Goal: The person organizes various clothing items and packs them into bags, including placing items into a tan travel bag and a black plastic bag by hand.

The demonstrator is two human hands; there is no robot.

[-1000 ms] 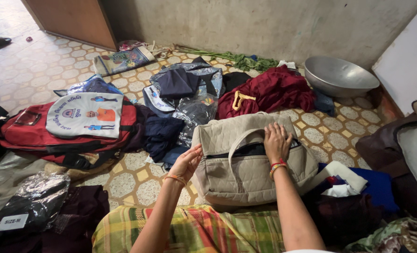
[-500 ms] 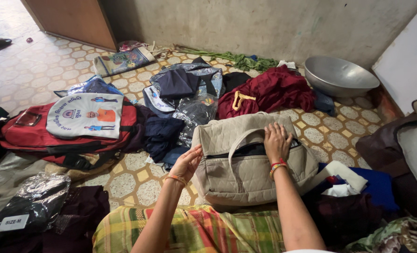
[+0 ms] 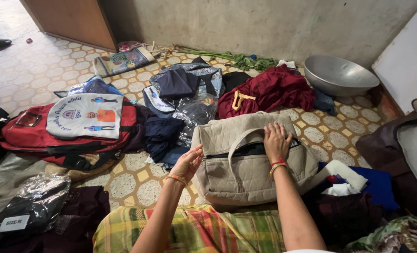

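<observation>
A red backpack (image 3: 39, 136) lies at nine o'clock on the tiled floor (image 3: 39, 70), a white printed cloth bag (image 3: 84, 117) on top of it. A maroon garment (image 3: 269, 91) is heaped at one o'clock, just beside a steel basin (image 3: 340, 75). Navy clothes (image 3: 164, 136) sit centre-left; green stalks (image 3: 227, 57) line the wall at twelve.

Beige quilted bag (image 3: 246, 164), red backpack (image 3: 39, 136), maroon cloth (image 3: 274, 89), grey bowl (image 3: 337, 75).

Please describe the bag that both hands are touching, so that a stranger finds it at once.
On the tiled floor, before the person's lap, lies a beige quilted bag. The right hand rests on it; the left hand touches its end. Its neighbours are red or dark.
</observation>
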